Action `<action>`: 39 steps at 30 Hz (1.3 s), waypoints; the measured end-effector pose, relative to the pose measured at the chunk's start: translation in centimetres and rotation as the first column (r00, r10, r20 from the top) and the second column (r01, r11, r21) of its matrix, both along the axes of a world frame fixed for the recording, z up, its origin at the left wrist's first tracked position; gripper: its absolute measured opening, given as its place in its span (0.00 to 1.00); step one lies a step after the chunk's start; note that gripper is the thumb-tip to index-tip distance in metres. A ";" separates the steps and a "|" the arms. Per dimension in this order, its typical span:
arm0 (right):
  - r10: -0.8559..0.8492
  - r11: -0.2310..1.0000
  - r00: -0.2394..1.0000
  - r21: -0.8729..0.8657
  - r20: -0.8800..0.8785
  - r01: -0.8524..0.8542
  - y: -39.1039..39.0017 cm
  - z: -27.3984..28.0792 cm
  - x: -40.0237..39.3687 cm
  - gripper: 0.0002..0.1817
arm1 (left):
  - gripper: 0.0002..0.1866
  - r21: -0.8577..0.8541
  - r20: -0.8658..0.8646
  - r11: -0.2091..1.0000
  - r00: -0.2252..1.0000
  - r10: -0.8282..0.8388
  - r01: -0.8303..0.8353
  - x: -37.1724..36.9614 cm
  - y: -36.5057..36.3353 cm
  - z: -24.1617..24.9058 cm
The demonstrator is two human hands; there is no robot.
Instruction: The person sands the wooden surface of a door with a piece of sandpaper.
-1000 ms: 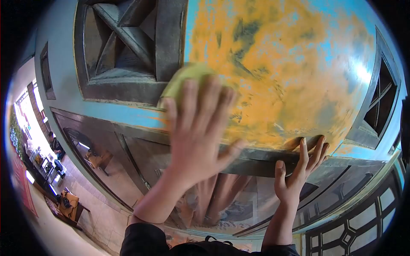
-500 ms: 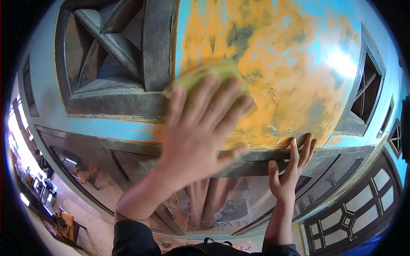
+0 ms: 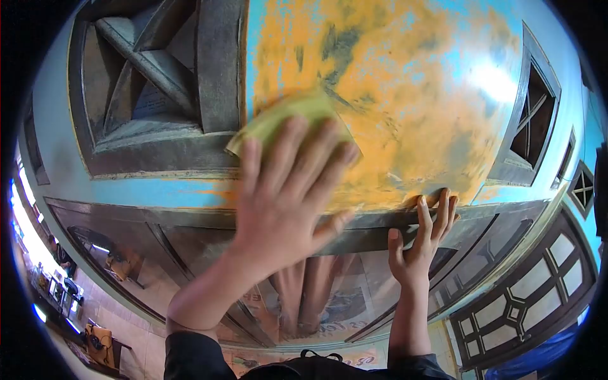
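My left hand [image 3: 278, 196], slightly blurred, presses a folded yellow-green sheet of sandpaper [image 3: 304, 104] flat against the wall panel with its fingers spread. Under the sheet, the panel [image 3: 405, 114] shows patchy orange with dark grey smudges and scraps of light blue paint. To the right, my right hand [image 3: 423, 244] rests its spread fingertips at the dark wooden ledge [image 3: 367, 221] along the panel's lower edge, holding nothing. Part of the sandpaper lies hidden behind my left fingers.
A dark wooden vent frame with crossed slats [image 3: 149, 63] borders the panel on the left; a smaller vent [image 3: 531, 123] is on the right. Below the ledge run reflective glass panes [image 3: 323, 297]. A dark door [image 3: 525, 304] stands lower right, a brown bag [image 3: 98, 342] lower left.
The view has shifted a little, moving the scene leftward. My left hand and the sandpaper sit slightly lower on the panel. My right hand stays at the ledge.
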State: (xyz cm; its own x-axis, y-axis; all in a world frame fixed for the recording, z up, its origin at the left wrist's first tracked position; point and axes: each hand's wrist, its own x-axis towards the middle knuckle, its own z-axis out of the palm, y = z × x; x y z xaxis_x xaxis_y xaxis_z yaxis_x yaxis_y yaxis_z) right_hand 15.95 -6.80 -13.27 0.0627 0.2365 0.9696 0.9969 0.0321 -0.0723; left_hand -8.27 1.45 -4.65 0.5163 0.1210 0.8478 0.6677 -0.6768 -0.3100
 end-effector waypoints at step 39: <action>0.067 0.982 0.992 0.168 0.107 -0.084 2.2 0.0 2.0 0.22 | 0.42 0.074 0.066 0.984 0.985 0.157 -0.162 0.8 0.2 2.2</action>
